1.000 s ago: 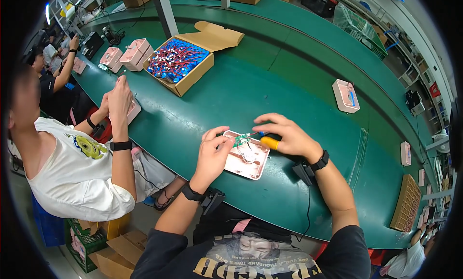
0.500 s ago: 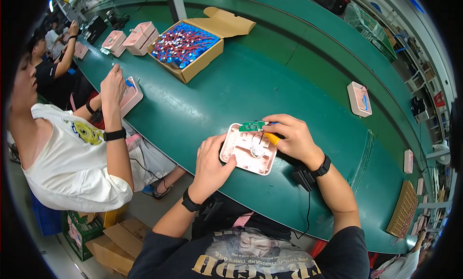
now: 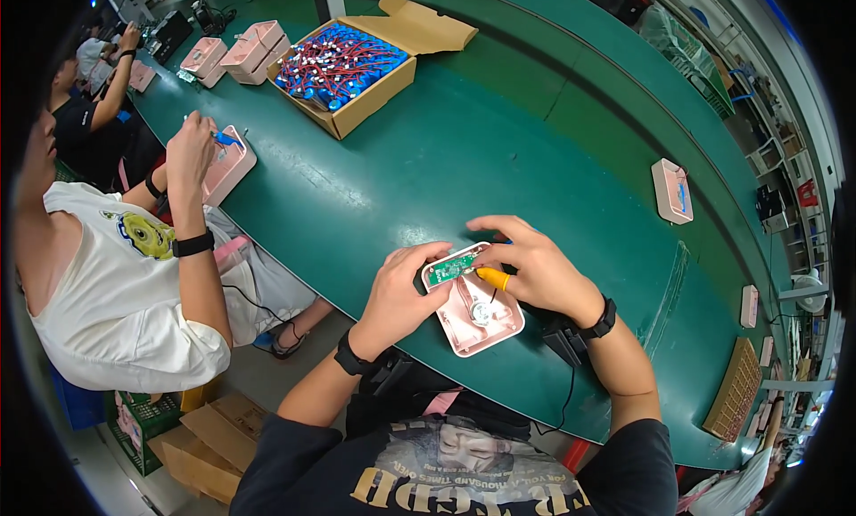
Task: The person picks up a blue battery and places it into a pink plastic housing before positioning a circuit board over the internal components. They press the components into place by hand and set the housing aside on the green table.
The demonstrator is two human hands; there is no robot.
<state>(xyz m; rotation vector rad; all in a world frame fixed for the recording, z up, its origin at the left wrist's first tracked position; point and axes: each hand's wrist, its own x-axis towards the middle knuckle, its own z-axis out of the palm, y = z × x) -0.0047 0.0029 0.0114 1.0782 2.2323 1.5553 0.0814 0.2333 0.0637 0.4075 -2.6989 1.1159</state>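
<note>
A pink plastic housing (image 3: 486, 340), open at the top, is tilted between my hands near the table's front edge. My left hand (image 3: 397, 289) grips its left side, fingers outside and thumb over the rim. A green circuit board (image 3: 448, 270) lies at the housing's far end, near my left thumb. My right hand (image 3: 546, 271) pinches the board's right end. A yellow cover, seemingly a finger cot (image 3: 493, 278), is on my right thumb; something blue shows partly under the fingers. Inside the housing sit a round silvery part (image 3: 481, 314) and wires.
An open cardboard box (image 3: 374, 93) of blue cylinders with red wires stands at the far left. Pink housings (image 3: 254, 51) are stacked beyond it; another housing (image 3: 670, 195) lies right. A co-worker (image 3: 134, 284) at left handles a pink housing (image 3: 234, 170). A brown gridded tray (image 3: 733, 391) lies far right.
The circuit board has moved down into the far end of the housing, from above its rim. The housing has turned and shifted slightly nearer. My left thumb has moved up beside the board.
</note>
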